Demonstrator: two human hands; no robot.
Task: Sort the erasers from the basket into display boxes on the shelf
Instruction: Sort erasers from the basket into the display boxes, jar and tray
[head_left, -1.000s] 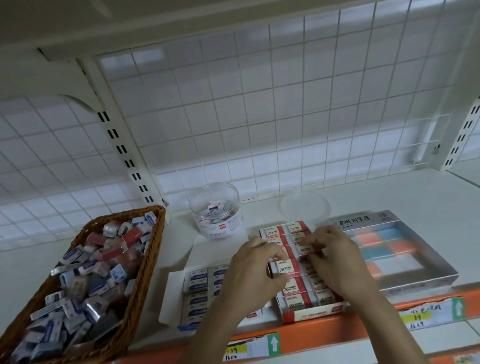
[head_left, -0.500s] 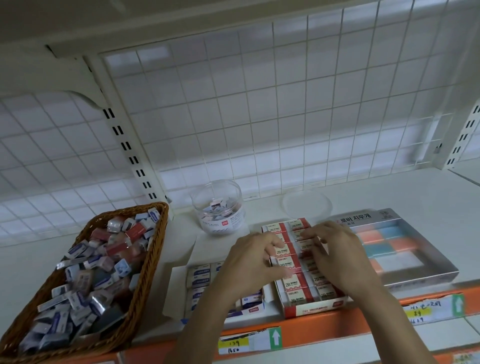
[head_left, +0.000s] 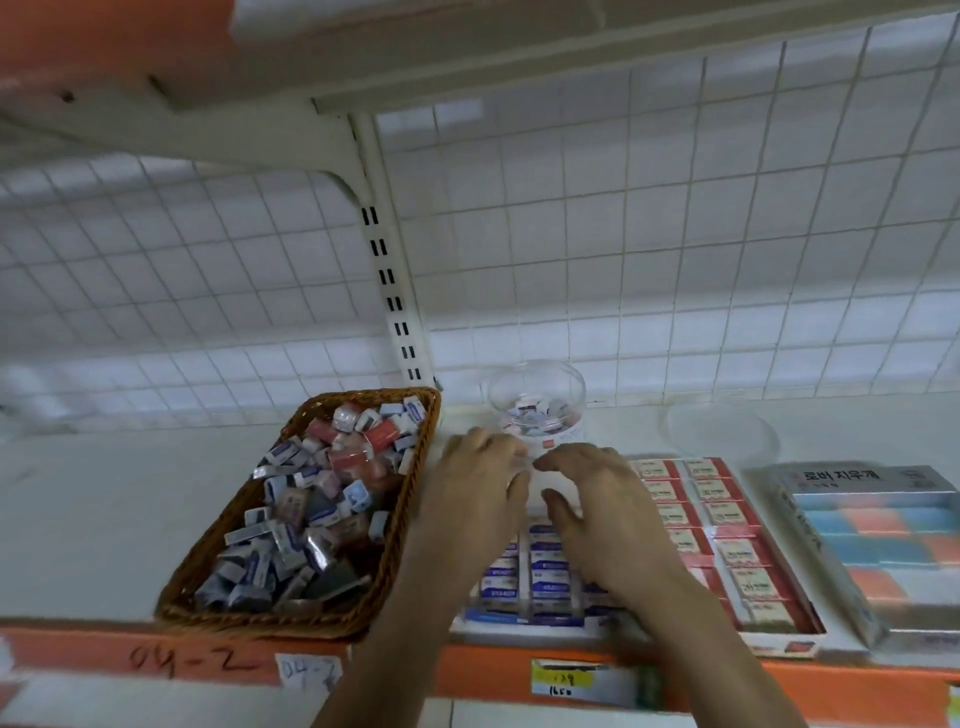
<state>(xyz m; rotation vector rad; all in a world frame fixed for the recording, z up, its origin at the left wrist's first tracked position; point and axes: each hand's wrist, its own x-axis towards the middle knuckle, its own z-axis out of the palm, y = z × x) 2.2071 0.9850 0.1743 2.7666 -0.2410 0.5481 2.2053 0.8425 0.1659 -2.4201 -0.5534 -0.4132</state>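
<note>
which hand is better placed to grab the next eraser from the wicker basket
Left. The left hand hovers right beside the wicker basket and looks empty. The right hand sits farther off, over the blue eraser box, and would probably have to cross the left.

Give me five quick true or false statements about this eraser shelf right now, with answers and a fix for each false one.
1. The left hand and right hand are over the blue-label box, gripping nothing visible. True.
2. The clear tub has its lid on. False: it is open; the lid lies to its right.
3. The wicker basket sits left of both hands. True.
4. The red box is empty. False: rows of erasers fill it.
5. The grey box stands between basket and red box. False: it is at the far right, beyond the red box.
</note>
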